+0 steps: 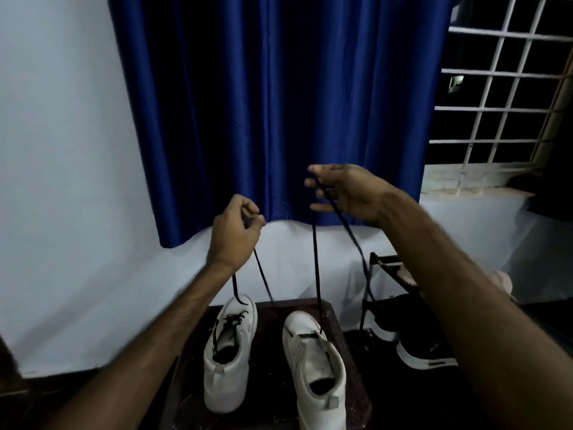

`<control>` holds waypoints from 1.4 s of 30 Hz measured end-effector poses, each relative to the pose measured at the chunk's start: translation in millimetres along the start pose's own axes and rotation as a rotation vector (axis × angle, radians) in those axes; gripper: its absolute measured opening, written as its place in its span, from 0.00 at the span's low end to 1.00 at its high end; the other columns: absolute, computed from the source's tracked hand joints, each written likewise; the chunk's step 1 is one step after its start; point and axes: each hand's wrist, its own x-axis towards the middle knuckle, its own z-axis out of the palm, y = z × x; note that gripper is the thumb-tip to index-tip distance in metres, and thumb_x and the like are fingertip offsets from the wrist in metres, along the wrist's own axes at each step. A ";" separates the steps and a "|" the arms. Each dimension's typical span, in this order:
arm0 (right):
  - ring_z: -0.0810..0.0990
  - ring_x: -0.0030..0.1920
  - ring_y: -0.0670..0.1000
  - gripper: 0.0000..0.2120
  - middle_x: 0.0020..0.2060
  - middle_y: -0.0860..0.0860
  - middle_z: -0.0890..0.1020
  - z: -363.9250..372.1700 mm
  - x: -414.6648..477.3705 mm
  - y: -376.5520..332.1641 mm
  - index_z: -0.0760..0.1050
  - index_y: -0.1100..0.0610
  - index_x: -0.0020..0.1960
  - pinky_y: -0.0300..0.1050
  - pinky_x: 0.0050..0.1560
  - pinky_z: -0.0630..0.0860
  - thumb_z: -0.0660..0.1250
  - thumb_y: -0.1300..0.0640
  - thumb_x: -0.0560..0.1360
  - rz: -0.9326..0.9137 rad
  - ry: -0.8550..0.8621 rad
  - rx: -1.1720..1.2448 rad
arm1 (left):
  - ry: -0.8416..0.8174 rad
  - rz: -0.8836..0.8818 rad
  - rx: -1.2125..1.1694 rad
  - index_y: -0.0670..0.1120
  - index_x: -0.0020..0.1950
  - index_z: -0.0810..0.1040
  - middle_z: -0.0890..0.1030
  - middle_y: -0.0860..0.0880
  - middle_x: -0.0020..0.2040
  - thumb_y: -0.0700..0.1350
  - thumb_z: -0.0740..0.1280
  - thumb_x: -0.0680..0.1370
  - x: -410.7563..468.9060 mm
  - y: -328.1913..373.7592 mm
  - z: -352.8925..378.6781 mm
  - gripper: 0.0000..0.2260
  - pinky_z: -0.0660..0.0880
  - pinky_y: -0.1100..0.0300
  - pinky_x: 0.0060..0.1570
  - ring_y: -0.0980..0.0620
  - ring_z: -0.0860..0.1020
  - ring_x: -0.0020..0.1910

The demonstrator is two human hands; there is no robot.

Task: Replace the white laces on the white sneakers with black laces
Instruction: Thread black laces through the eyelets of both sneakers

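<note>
black lace (317, 268) is threaded only through the lowest eyelets of the 5 o'clock sneaker (316, 367); its ends are pinched by left hand (234, 232) and right hand (344, 190) fingers. the 7 o'clock sneaker (228, 355) is already laced.

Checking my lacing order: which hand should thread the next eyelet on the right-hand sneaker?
Probably the right hand: its black lace strand drops straight to the right-hand sneaker, already through its front eyelets. The left hand pinches the other strand farther off.

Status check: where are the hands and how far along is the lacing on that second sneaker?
Left hand and right hand raised, each pinching the black lace. Lace through the right sneaker bottom eyelets only. Left sneaker already laced black. Nothing in the way.
</note>
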 end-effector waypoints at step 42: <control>0.77 0.38 0.48 0.17 0.37 0.51 0.79 54.2 -28.3 -185.6 0.80 0.60 0.45 0.42 0.36 0.77 0.59 0.51 0.82 -0.473 0.270 -0.444 | -0.096 0.078 -0.528 0.47 0.50 0.79 0.74 0.49 0.39 0.50 0.52 0.85 132.3 233.1 -102.4 0.18 0.71 0.63 0.26 0.57 0.70 0.30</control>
